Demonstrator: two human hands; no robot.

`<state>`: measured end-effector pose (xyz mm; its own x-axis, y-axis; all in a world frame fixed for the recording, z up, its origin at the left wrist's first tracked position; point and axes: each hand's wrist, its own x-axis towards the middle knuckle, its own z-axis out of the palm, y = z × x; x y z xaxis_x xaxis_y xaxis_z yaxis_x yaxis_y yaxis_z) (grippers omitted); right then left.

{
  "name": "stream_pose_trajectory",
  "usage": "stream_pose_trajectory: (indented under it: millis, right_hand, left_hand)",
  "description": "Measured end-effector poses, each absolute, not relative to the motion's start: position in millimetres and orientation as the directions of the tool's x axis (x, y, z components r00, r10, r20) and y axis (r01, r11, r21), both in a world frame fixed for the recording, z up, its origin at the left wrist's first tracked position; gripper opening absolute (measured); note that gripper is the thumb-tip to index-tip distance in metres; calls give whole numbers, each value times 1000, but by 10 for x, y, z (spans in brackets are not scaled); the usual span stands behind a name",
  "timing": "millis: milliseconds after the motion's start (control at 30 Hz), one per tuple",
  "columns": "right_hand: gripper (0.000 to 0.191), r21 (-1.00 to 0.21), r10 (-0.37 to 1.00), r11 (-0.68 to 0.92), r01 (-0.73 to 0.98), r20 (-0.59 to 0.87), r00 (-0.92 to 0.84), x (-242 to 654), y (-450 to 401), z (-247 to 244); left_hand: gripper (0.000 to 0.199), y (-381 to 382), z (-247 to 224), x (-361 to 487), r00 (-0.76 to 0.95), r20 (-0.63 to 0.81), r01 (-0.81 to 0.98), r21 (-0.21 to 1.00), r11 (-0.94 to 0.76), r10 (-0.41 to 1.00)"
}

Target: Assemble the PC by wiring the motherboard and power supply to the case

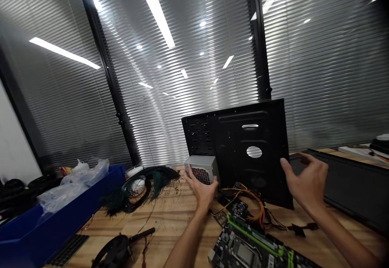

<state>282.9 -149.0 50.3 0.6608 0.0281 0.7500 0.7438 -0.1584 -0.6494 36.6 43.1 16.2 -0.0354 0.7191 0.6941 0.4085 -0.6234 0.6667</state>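
My left hand [203,191] is wrapped around a grey power supply unit [204,162], with fingers on its honeycomb-vented face and the thumb on the near right corner. The unit sits against the lower left of an upright black computer case panel [231,146], which has oval cutouts. At the panel's right edge is my right hand [308,181], its thumb over the front and its fingers curled partly out of sight at the edge. Yellow, orange and black power cables [259,207] lie below the panel. A motherboard [246,243] with green slots rests in front.
A blue bin [69,207] with clear plastic bags stands at left. Beside it lie a bundle of dark green ties [154,183] and a black cooling fan [114,251]. A flat black panel [355,187] is at right. Blind-covered glass [182,77] rises behind the wooden table.
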Motion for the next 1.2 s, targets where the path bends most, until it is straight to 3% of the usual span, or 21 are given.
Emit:
stream_pose_trajectory:
  millis: [100, 167, 433, 633, 867, 1100, 1200]
  right_hand:
    - [75, -722, 213, -102, 684, 656, 724, 2945, -1402, 378]
    - [70, -712, 263, -94, 696, 656, 707, 2973, -1332, 294]
    - [61, -658, 233, -167, 734, 697, 678, 3036, -1255, 159]
    - [66, -643, 271, -246, 726, 673, 688, 3035, -1314, 199]
    - [66, -653, 308, -332, 681, 608, 732, 3114, -1377, 236]
    - [54, -664, 331, -323, 674, 588, 738, 3143, -1414, 273]
    - [54, -674, 354, -316, 668, 570, 742, 3161, -1430, 281]
  left_hand:
    - [118, 468, 100, 362, -30, 703, 400, 660, -636, 711]
    - [118, 503, 46, 371, -29, 704, 397, 660, -638, 709]
    - [116, 620, -9, 419, -57, 705, 366, 674, -642, 707]
    - [115, 604, 34, 322, -24, 727, 344, 650, -677, 686]
    - [122, 433, -14, 408, 104, 768, 300, 582, -756, 632]
    - [113, 497, 101, 344, 5, 745, 293, 636, -714, 667]
    - [116, 550, 131, 212, 112, 799, 331, 531, -780, 591]
